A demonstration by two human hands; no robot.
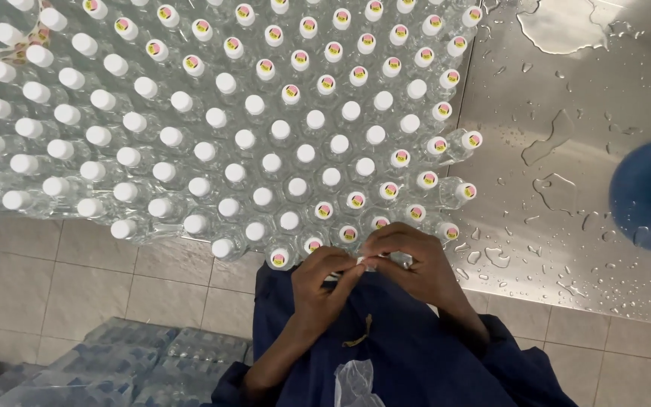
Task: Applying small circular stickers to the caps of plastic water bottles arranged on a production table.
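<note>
Several clear plastic bottles with white caps (pixel 220 143) stand packed together on a wet steel table (pixel 566 98). Many caps toward the right and far side carry small round coloured stickers (pixel 327 209); those on the left are plain white. My left hand (pixel 324 288) and my right hand (pixel 410 260) meet at the table's near edge, fingertips pinched together on a small white bit (pixel 363 262) over the nearest bottle. What that bit is I cannot make out.
Water drops and puddles lie on the bare steel at the right. A blurred blue round object (pixel 649 194) sits at the right edge. Wrapped packs of bottles (pixel 114 362) rest on the tiled floor below left. A clear plastic scrap (pixel 354 380) lies on my dark blue clothing.
</note>
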